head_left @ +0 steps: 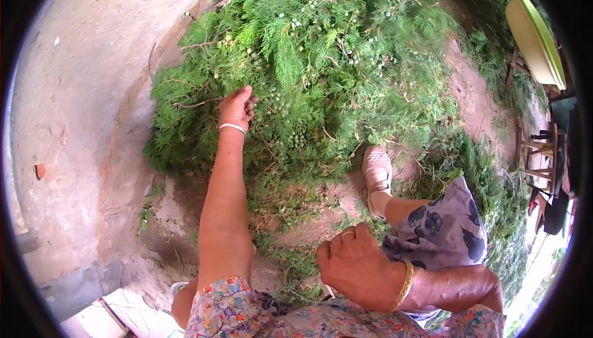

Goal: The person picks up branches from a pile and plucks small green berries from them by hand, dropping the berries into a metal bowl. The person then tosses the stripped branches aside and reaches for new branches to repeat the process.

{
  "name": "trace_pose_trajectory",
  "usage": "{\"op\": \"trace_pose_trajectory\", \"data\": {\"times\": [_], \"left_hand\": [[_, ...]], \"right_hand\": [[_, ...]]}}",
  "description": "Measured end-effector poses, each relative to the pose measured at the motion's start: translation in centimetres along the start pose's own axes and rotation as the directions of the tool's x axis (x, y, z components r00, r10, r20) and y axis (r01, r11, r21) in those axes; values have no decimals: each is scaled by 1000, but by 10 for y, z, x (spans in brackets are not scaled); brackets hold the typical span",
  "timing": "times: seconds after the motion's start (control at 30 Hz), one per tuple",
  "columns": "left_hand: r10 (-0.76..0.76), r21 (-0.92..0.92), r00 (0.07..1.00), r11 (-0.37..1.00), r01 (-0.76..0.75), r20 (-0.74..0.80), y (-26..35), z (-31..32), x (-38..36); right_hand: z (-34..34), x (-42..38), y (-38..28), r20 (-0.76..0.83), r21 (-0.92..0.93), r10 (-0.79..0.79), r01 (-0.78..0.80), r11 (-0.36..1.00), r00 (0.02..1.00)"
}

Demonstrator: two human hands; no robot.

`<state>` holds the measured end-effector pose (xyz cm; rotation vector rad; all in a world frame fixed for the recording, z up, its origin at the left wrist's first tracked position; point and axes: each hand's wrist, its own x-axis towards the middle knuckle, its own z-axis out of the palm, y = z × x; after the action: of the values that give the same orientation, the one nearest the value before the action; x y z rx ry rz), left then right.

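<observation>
A big heap of green evergreen branches (290, 60) with small pale bluish cones lies in front of me. My left hand (236, 106), with a white bracelet at the wrist, reaches to the heap's left side. Its fingers are curled at a thin brown evergreen twig (196, 103), which runs into the hand from the left. Close to my body, my right hand (355, 267) is closed in a fist, back upward, with a ring and a gold bracelet. Something thin and pale shows just below that fist; what the fingers hold is hidden.
A pale wall (80, 91) stands along the left. My shoe (377, 174) is at the heap's near edge, among loose sprigs on the ground. On the right are a yellow-green basin (534, 38) and a wooden stool (542, 153), with more cut greenery.
</observation>
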<state>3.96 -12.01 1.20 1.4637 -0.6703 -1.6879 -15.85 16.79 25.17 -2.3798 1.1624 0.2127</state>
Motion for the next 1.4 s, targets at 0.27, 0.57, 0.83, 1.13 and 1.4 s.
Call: {"op": "trace_pose_trajectory", "data": {"times": [0.27,0.57,0.83,1.13,1.4], "left_hand": [[392,965,906,-254,-63,162,-9,-17,5],[136,356,897,934,26,-421,-25,-16,15],[-102,-258,968,965,40,-229,-18,-32,12],[176,57,978,984,-171,-113,21,-4,-67],[290,-47,919,956,-288,266,115,-22,-166]], "right_hand": [[-5,-4,-5,9,-13,22,-22,1000,1000],[0,-1,-5,84,61,20,-25,998,996],[-4,2,-6,126,63,-9,1,998,992],[-1,8,-6,-105,-76,57,-66,995,993],[-41,17,14,-418,-11,10,-17,1000,908]]}}
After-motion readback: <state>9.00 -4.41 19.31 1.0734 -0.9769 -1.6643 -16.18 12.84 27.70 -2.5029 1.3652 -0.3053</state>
